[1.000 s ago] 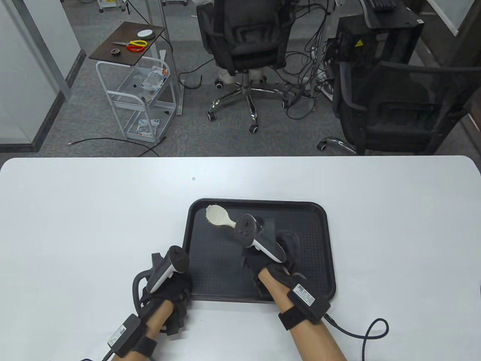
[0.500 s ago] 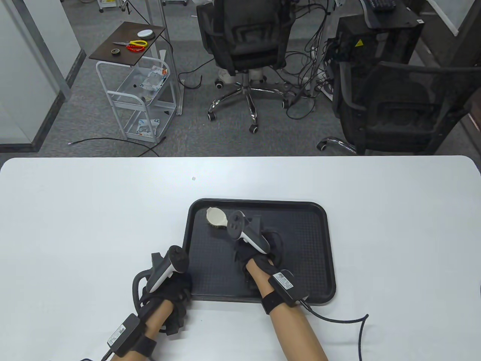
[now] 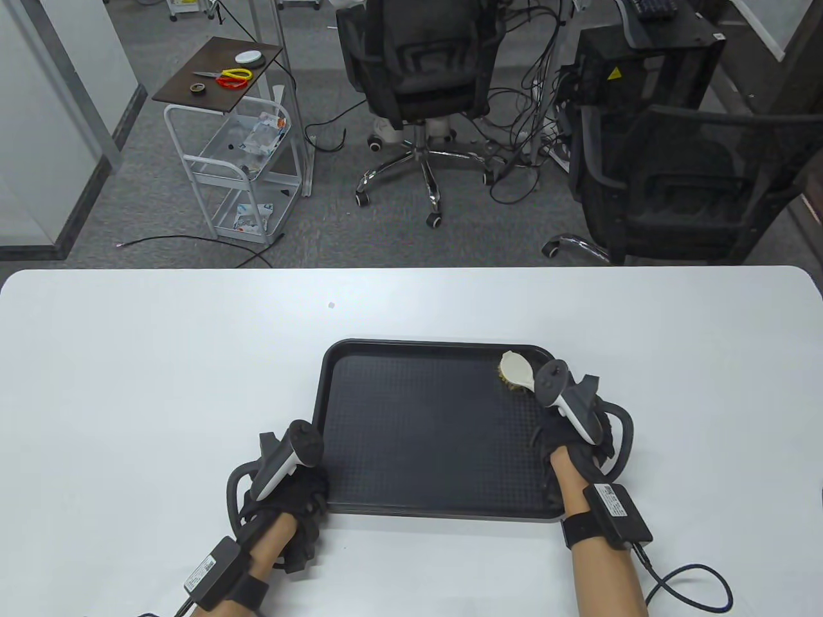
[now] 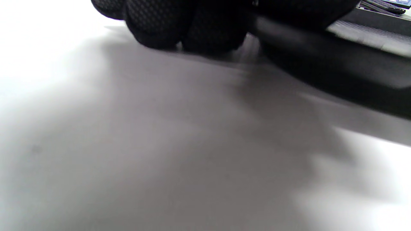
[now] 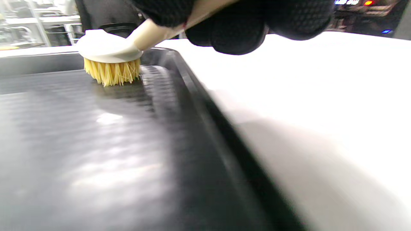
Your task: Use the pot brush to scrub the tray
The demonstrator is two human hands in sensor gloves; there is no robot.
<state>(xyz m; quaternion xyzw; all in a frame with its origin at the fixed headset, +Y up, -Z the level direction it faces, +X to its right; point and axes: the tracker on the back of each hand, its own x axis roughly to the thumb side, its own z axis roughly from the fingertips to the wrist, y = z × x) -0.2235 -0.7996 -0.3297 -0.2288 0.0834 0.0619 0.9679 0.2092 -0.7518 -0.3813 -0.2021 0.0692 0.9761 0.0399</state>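
Observation:
A black textured tray [image 3: 424, 430] lies on the white table. My right hand [image 3: 572, 424] grips the cream handle of a pot brush [image 3: 516, 371] at the tray's far right corner. In the right wrist view the brush [image 5: 109, 61] stands with its yellow bristles pressed on the tray floor [image 5: 80, 154] next to the right rim. My left hand [image 3: 292, 479] rests at the tray's near left corner, fingers on its rim. In the left wrist view its gloved fingers [image 4: 179, 29] touch the tray edge [image 4: 337, 67].
The white table [image 3: 128, 385] stretches wide on both sides of the tray. A cable [image 3: 688, 588] trails from my right wrist over the table's near right part. Office chairs and a small cart stand on the floor beyond the far edge.
My right hand has swept the brush from the tray's far left corner across to its far right corner. My left hand has not moved.

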